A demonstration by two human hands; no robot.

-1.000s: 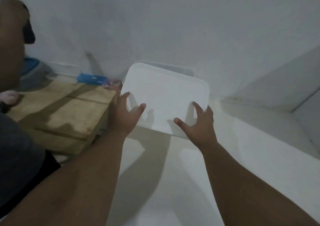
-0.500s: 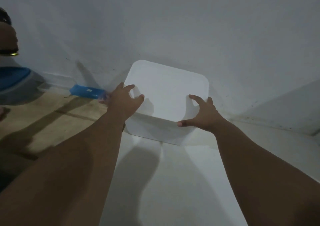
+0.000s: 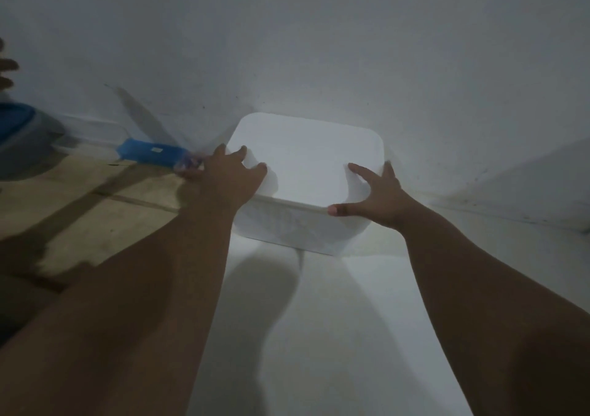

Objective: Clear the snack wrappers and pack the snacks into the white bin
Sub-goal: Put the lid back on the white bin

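The white bin (image 3: 287,229) stands against the wall on a white surface, with its white lid (image 3: 306,160) lying flat on top. My left hand (image 3: 230,176) rests on the lid's left side, fingertips spread on the top. My right hand (image 3: 376,198) lies over the lid's front right corner, thumb along the front edge and index finger on the top. Whatever is inside the bin is hidden by the lid.
A blue snack packet (image 3: 150,154) lies by the wall on a wooden board (image 3: 95,211) left of the bin. A grey container with a blue lid (image 3: 19,138) sits at the far left. Another person's fingers (image 3: 6,70) show at the left edge.
The lid was tilted up in my hands and has come down flat onto the bin. The view has shifted to the right, and both hands stay on the lid.
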